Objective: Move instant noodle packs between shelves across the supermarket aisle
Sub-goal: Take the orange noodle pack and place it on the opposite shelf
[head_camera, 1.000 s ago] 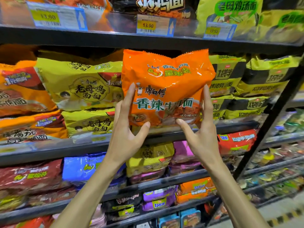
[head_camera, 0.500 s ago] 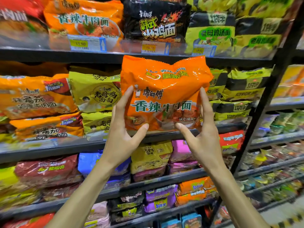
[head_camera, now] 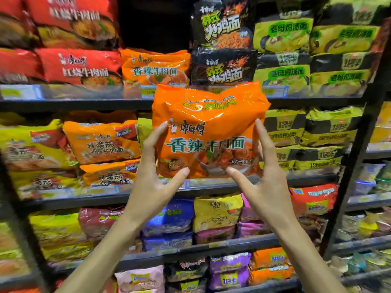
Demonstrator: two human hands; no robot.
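While off shelf [head_camera: 84,103]: orange noodle pack [head_camera: 209,132], pinched upright both sides by left hand [head_camera: 154,182], right hand [head_camera: 264,182], thumbs underneath for support; matching stack [head_camera: 155,68] behind, likely destination.

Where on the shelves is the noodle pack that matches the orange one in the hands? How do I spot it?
Find the upper shelf, just above the held pack. The matching orange stack lies there between red packs and black packs. It alone on that shelf is orange with green lettering.

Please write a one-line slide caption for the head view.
Left hand and right hand hold an orange noodle pack in front of stocked shelves.
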